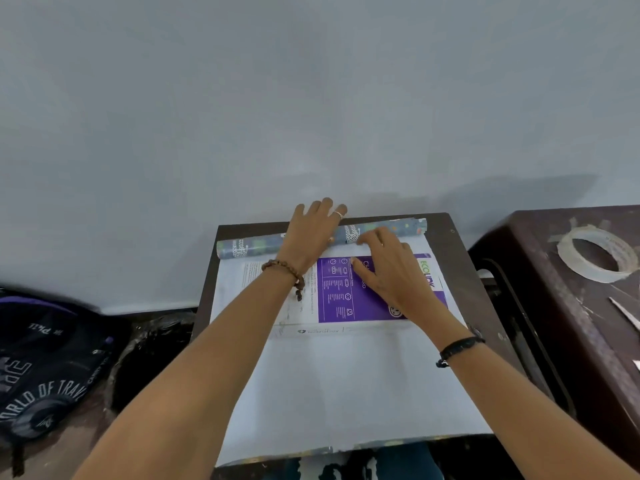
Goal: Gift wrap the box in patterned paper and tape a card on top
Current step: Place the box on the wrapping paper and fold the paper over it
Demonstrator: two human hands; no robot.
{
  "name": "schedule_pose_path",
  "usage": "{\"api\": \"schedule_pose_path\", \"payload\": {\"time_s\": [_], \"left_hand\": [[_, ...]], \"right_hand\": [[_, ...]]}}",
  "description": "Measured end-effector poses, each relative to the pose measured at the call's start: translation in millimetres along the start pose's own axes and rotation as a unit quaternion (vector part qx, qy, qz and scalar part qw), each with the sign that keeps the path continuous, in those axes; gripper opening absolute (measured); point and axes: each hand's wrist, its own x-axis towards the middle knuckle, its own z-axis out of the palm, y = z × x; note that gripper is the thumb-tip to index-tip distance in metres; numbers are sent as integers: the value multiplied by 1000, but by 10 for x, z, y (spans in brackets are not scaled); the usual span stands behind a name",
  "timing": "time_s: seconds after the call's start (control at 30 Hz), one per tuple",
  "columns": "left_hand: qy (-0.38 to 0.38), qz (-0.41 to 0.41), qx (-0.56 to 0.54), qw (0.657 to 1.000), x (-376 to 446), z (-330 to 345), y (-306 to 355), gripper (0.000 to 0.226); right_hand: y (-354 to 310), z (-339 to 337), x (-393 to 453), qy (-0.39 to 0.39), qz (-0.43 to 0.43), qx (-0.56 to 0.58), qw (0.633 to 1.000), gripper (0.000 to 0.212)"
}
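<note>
- we've got the wall [311, 98] filling most of the view, plain pale grey-blue, nothing else on it
- small dark table [460, 258] up against it, w/ the wrapping paper [346, 382] spread white side up over nearly the whole top, near edge hanging over the front so a strip of pattern shows underneath
- 2nd dark table [561, 306] on the right, scuffed, w/ a roll of clear tape [597, 254] lying flat on it, well apart from the paper
- dark backpack [45, 362] w/ white lettering down on the left, below table level
- the box [346, 292] lies flat on the far half of the paper, purple + white printed face up, just in front of the rolled part
- rolled-up end of the paper [249, 247] runs along the far edge of the table, patterned side out (blue-grey w/ spots)
- left hand [311, 233] is laid over the middle of the roll, fingers spread pretty wide + straight, reaching past it toward the wall; ring on one finger, bead bracelet at the wrist
- right hand [388, 268] sits on the box top, fingers relaxed and slightly bent, tips up at the roll; can't tell if it's pinching the paper or just pressing, looks like flat contact tbh; dark band on that wrist
</note>
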Motion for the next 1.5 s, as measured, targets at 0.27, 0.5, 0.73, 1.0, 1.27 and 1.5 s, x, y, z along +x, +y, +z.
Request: {"api": "schedule_pose_path", "payload": {"time_s": [0.27,0.5,0.73,1.0,1.27,1.5], "left_hand": [[-28,-114,-78,990,-161,37,39,32],[83,-114,-128,982,-556,-81,349,28],[-58,-119,-159,978,-780,-241,449,53],[-65,-24,-88,994,-907,-82,476,100],[-80,36,-92,992,-953,-72,441,93],[93,95,-19,991,-1164,-130,687,49]], "right_hand": [[40,6,130,-81,15,-14,997,41],[39,48,604,-32,54,-38,997,45],[-65,228,1063,-118,-23,-167,979,49],[-59,158,1121,-110,-65,-203,971,54],[-191,-95,987,119,-206,-356,904,52],[-315,-420,591,172,-229,-341,896,51]]}}
